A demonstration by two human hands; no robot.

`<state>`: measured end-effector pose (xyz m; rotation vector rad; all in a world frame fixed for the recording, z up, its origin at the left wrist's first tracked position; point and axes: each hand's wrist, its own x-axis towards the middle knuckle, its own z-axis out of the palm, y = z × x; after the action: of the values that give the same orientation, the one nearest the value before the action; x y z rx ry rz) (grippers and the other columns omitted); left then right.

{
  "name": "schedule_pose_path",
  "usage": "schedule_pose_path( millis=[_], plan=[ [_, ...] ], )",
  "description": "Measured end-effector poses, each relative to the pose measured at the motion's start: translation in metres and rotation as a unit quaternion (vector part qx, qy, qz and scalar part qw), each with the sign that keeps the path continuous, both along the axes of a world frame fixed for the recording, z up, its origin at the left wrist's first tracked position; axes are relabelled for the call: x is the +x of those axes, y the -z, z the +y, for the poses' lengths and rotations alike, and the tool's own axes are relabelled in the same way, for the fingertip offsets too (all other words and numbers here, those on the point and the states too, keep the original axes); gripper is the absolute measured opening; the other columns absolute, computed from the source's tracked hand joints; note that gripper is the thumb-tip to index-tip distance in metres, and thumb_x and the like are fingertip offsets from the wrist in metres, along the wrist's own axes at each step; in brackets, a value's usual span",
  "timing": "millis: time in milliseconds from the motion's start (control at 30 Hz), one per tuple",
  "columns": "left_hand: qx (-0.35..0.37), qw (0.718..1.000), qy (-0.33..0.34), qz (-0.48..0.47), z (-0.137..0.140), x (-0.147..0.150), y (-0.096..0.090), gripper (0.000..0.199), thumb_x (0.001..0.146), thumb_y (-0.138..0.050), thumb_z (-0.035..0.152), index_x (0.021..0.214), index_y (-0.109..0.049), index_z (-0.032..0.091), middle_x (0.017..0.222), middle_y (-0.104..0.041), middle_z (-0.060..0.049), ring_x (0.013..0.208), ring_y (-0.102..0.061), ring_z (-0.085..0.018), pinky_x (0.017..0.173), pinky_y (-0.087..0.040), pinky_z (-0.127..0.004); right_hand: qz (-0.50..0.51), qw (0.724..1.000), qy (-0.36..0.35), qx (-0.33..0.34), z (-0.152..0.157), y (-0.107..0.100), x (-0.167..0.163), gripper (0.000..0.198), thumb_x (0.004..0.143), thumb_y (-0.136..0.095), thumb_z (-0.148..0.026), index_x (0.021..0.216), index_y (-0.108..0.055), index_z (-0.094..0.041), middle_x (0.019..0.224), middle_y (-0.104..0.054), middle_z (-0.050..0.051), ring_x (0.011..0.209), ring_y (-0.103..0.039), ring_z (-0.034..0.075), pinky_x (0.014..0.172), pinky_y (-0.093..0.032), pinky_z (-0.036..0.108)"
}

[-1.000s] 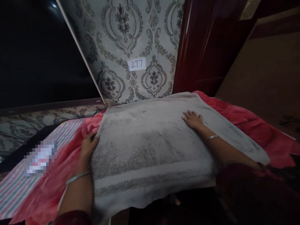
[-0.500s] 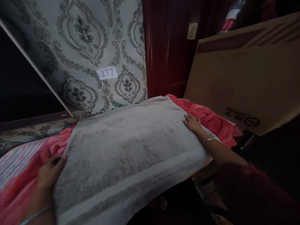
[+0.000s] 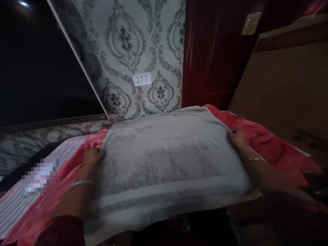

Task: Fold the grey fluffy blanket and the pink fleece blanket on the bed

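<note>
Pinching left hand [image 3: 94,158]: curled fingers hold the left edge of the grey, rectangular, towel-like cloth [image 3: 159,150].
Grey cloth: between both hands, over the reddish-pink plush blanket [image 3: 266,138], seemingly longest left to right.
Right hand [image 3: 239,139]: closed fingers hold the right edge; neither hand nearer.

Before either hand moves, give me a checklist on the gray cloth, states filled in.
1. Left hand at the left edge of the gray cloth: ok.
2. Right hand at its right edge: ok.
3. Firm grip on those edges: cannot tell, the picture is dim and blurred there.
4. Cloth lying over the red blanket: ok, red shows on both sides.
5. Near edge straight: not ok, it hangs wavy.
6. Surface evenly toned: not ok, darker patches show.
</note>
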<state>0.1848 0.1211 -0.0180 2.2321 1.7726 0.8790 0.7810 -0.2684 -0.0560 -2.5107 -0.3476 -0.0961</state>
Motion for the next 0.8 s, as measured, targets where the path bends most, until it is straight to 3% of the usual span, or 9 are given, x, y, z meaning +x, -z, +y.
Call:
schedule_pose_path(
  millis=[100, 200, 367, 533, 667, 800],
  plan=[
    [0.008, 0.994, -0.090, 0.056, -0.009, 0.016, 0.000, 0.019, 0.073, -0.060, 0.036, 0.067, -0.061, 0.018, 0.093, -0.068, -0.025, 0.111, -0.062, -0.047, 0.094, -0.049, -0.063, 0.007, 1.000, 0.015, 0.023, 0.001, 0.003, 0.004, 0.037, 0.085, -0.056, -0.032, 0.103, -0.077, -0.008, 0.089, -0.070, 0.021, 0.067, -0.056, 0.025, 0.063, -0.042, 0.038],
    [0.015, 0.993, -0.108, -0.038, -0.013, 0.021, 0.011, 0.017, 0.078, -0.056, 0.036, 0.073, -0.062, 0.020, 0.076, -0.066, -0.016, 0.094, -0.067, -0.040, 0.089, -0.051, -0.059, -0.009, 0.998, 0.032, 0.062, -0.001, 0.010, 0.005, 0.038, 0.088, -0.051, -0.033, 0.103, -0.076, -0.008, 0.085, -0.069, 0.020, 0.064, -0.051, 0.023, 0.063, -0.041, 0.038],
    [0.014, 0.987, -0.079, -0.142, -0.002, 0.005, 0.025, 0.015, 0.076, -0.058, 0.034, 0.085, -0.063, 0.022, 0.066, -0.059, -0.004, 0.076, -0.065, -0.028, 0.086, -0.054, -0.047, -0.042, 0.990, 0.037, 0.133, -0.003, 0.017, 0.002, 0.042, 0.087, -0.051, -0.032, 0.118, -0.070, -0.010, 0.099, -0.069, 0.019, 0.075, -0.056, 0.024, 0.072, -0.045, 0.038],
    [-0.043, 0.988, -0.009, -0.150, -0.003, 0.000, 0.019, 0.049, 0.075, -0.058, 0.024, 0.123, -0.057, 0.020, 0.081, -0.066, -0.004, 0.079, -0.068, -0.025, 0.082, -0.055, -0.038, 0.018, 0.976, 0.007, 0.217, -0.001, 0.014, -0.003, 0.067, 0.080, -0.063, -0.024, 0.146, -0.054, -0.017, 0.117, -0.069, 0.018, 0.089, -0.063, 0.024, 0.080, -0.049, 0.037],
    [-0.032, 0.997, 0.039, -0.052, -0.008, 0.011, 0.015, 0.043, 0.072, -0.060, 0.018, 0.115, -0.066, 0.022, 0.100, -0.073, -0.011, 0.104, -0.068, -0.034, 0.099, -0.048, -0.047, 0.024, 0.980, -0.081, 0.179, 0.001, 0.016, -0.001, 0.063, 0.080, -0.065, -0.021, 0.143, -0.061, -0.026, 0.138, -0.063, 0.013, 0.124, -0.058, 0.025, 0.103, -0.042, 0.039],
    [-0.062, 0.988, 0.107, -0.095, -0.002, 0.014, 0.016, 0.029, 0.066, -0.060, 0.015, 0.091, -0.073, 0.021, 0.109, -0.075, -0.012, 0.116, -0.064, -0.033, 0.110, -0.042, -0.047, 0.046, 0.985, -0.111, 0.123, 0.006, 0.019, 0.008, 0.053, 0.077, -0.064, -0.017, 0.128, -0.072, -0.030, 0.130, -0.069, 0.012, 0.122, -0.061, 0.026, 0.102, -0.044, 0.042]
  ],
)
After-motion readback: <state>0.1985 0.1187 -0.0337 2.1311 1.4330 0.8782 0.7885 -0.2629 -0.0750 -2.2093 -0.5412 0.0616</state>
